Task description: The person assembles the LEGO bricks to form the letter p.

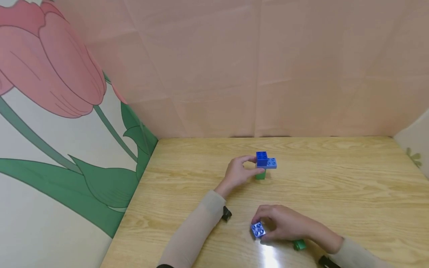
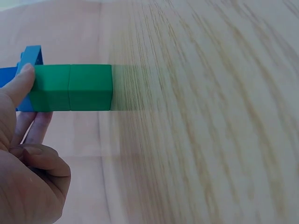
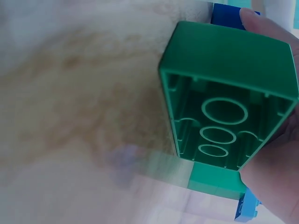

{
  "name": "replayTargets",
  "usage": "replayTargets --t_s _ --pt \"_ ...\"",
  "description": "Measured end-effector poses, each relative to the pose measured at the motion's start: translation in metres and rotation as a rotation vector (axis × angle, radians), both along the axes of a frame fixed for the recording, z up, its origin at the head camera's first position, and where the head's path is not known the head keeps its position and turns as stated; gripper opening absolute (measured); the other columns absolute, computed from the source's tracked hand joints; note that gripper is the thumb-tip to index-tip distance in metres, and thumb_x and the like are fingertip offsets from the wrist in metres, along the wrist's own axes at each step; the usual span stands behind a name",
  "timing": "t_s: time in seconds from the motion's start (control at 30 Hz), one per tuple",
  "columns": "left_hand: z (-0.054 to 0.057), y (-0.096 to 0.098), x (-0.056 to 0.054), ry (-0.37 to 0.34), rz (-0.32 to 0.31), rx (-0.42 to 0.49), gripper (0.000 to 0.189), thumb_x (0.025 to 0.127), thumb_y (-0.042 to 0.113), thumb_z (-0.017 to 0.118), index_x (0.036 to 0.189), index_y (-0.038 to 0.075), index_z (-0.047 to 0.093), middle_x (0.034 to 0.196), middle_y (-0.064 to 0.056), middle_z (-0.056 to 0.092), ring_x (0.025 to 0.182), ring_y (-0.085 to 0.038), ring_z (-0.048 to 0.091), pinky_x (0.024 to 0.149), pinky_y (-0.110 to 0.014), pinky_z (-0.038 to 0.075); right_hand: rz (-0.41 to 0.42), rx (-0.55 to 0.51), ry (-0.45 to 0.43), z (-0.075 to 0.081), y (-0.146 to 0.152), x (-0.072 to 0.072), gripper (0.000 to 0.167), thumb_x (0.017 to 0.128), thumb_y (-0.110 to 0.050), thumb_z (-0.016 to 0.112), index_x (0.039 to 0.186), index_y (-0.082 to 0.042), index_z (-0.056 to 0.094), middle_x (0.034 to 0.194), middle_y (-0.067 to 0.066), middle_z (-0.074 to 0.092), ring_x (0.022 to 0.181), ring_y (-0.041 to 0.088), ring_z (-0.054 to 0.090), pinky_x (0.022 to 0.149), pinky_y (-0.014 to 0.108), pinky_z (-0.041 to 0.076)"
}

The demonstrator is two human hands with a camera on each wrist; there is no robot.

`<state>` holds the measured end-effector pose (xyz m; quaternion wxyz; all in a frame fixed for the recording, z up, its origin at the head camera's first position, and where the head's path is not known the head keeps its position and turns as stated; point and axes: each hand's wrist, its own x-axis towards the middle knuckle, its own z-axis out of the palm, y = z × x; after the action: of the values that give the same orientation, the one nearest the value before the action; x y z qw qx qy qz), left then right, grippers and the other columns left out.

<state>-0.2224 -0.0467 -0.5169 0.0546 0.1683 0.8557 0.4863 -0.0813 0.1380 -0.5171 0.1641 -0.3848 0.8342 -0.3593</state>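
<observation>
On the wooden table (image 1: 335,186), a block tower (image 1: 262,165) is stood upright; it is made up of two green blocks (image 2: 72,88) at the bottom, a lighter blue piece (image 1: 272,163) jutting out to the right above them, and a dark blue block (image 1: 261,159) on top. The upper part of the tower is grasped from its left side, between the thumb and fingers of the left hand (image 1: 238,172). Nearer the wearer than the tower, a four-studded block (image 1: 258,230) in blue is pinched between the thumb and fingertips of the right hand (image 1: 284,223). On that same near side, to the right of the tower, a loose green brick (image 1: 299,244) is partly covered by the right hand; its hollow underside is shown in the right wrist view, and whether it is touched cannot be told. Behind the tower, a pink cloth (image 1: 268,67) is seen.
</observation>
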Motion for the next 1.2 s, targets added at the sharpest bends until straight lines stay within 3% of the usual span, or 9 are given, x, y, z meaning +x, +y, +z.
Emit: replayTargets --t_s 0.27,0.47,0.7,0.8,1.0,1.2 --pt "-0.001 -0.001 -0.001 0.014 -0.002 -0.006 0.048 0.082 0.058 0.082 0.123 0.033 0.075 0.118 0.024 0.068 0.13 -0.009 0.056 0.11 -0.05 0.044 -0.028 -0.026 0.049 0.006 0.004 -0.001 0.035 0.091 -0.039 0.08 0.123 -0.032 0.07 0.12 -0.022 0.063 0.112 0.006 0.062 0.099 0.041 0.054" --pt "-0.001 -0.002 -0.002 0.021 -0.018 -0.012 0.047 0.083 0.057 0.083 0.122 0.032 0.075 0.12 0.023 0.068 0.13 -0.01 0.057 0.11 -0.049 0.044 -0.079 -0.047 0.169 0.024 0.013 -0.008 0.034 0.093 -0.032 0.081 0.125 -0.029 0.069 0.12 -0.021 0.064 0.112 0.007 0.063 0.096 0.041 0.056" --pt "0.0 -0.002 -0.001 0.042 -0.04 -0.028 0.049 0.084 0.057 0.082 0.123 0.029 0.075 0.118 0.022 0.069 0.128 -0.01 0.058 0.11 -0.046 0.045 -0.161 -0.063 0.22 0.043 0.03 -0.021 0.035 0.094 -0.035 0.079 0.126 -0.027 0.067 0.122 -0.017 0.066 0.114 0.012 0.064 0.093 0.045 0.057" --pt "0.0 -0.002 -0.002 0.04 -0.042 -0.028 0.049 0.084 0.057 0.081 0.124 0.029 0.075 0.119 0.022 0.069 0.129 -0.01 0.058 0.11 -0.047 0.045 -0.195 -0.074 0.239 0.049 0.038 -0.027 0.036 0.094 -0.034 0.079 0.127 -0.026 0.067 0.122 -0.016 0.066 0.112 0.011 0.064 0.09 0.041 0.058" --pt "0.001 -0.001 -0.002 0.044 -0.043 -0.023 0.049 0.084 0.057 0.081 0.124 0.029 0.075 0.119 0.022 0.069 0.128 -0.01 0.058 0.11 -0.047 0.045 -0.264 -0.098 0.31 0.061 0.051 -0.04 0.04 0.092 -0.025 0.083 0.128 -0.022 0.068 0.121 -0.012 0.067 0.097 0.007 0.06 0.075 0.028 0.054" --pt "0.002 -0.001 -0.003 0.039 -0.051 -0.022 0.047 0.084 0.055 0.081 0.123 0.029 0.075 0.118 0.022 0.069 0.128 -0.009 0.058 0.11 -0.046 0.045 -0.331 -0.112 0.353 0.069 0.063 -0.053 0.04 0.089 -0.018 0.085 0.126 -0.018 0.069 0.105 -0.007 0.066 0.062 0.002 0.034 0.052 0.023 0.035"
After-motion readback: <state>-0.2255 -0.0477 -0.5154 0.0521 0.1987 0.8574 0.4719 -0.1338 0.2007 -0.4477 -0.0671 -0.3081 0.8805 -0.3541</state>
